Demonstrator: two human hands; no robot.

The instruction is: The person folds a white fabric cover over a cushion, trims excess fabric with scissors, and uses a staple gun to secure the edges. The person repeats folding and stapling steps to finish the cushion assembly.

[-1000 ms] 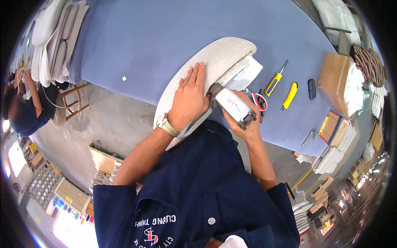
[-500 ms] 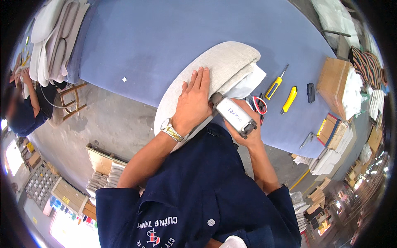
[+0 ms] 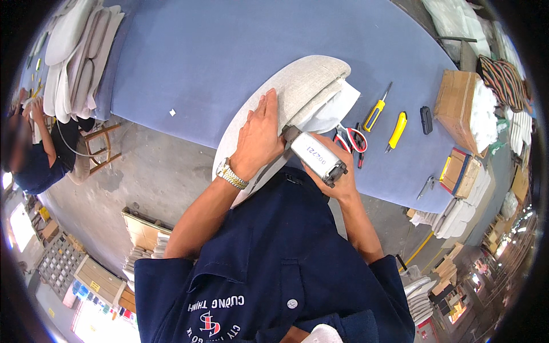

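Note:
A curved, light grey fabric-covered cushion (image 3: 303, 80) lies tilted over the near edge of the blue table, close against my body. My left hand (image 3: 260, 134) rests flat on its upper face, fingers stretched out and side by side. In my right hand (image 3: 337, 166) is a staple gun (image 3: 317, 157) with a white body and dark ends, its nose at the cushion's near edge beside my left hand. White lining (image 3: 337, 108) shows from under the fabric fold. Scissors (image 3: 350, 139) with red-and-white handles lie just beyond my right hand.
On the blue table (image 3: 189, 63) lie a yellow screwdriver (image 3: 374, 114), a yellow utility knife (image 3: 397, 131) and a black case-like object (image 3: 426, 120). A cardboard box (image 3: 456, 108) of white stuffing stands right. Stacked cushions (image 3: 80, 57) and another person (image 3: 37, 143) are at left.
My right hand and the staple gun have shifted slightly left and towards me, uncovering more of the scissors. My left hand stays flat on the cushion. The whole view has turned a little.

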